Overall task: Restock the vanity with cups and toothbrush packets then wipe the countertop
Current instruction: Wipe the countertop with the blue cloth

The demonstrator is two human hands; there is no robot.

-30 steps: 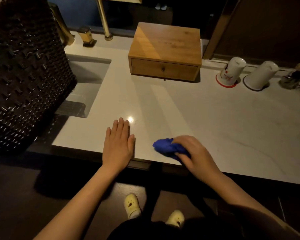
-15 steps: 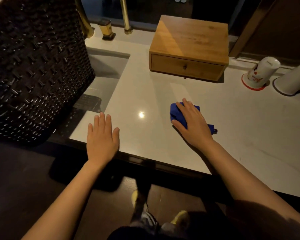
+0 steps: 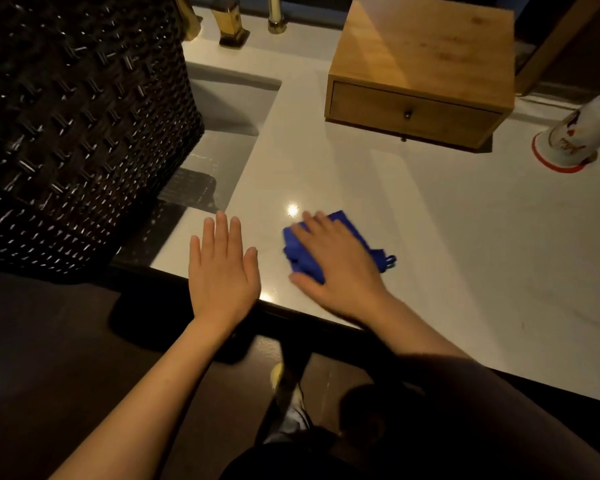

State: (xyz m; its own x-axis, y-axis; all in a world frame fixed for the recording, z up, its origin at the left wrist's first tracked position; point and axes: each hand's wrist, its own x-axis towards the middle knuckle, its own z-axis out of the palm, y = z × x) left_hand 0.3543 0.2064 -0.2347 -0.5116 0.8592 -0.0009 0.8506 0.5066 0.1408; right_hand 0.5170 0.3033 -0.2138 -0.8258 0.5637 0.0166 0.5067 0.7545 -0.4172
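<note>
Here, right hand (image 3: 340, 261) flat, grip open, hiding most of blue cloth (image 3: 343, 225), left hand (image 3: 222, 268) open, empty, countertop (image 3: 430, 244).

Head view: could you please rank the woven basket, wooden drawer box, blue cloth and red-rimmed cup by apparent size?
1. woven basket, though it sits nearest the camera
2. wooden drawer box
3. red-rimmed cup and blue cloth: too close to rank, as the right hand covers much of the cloth

Wooden drawer box (image 3: 420, 67), probably wicker basket (image 3: 77, 133)
</note>
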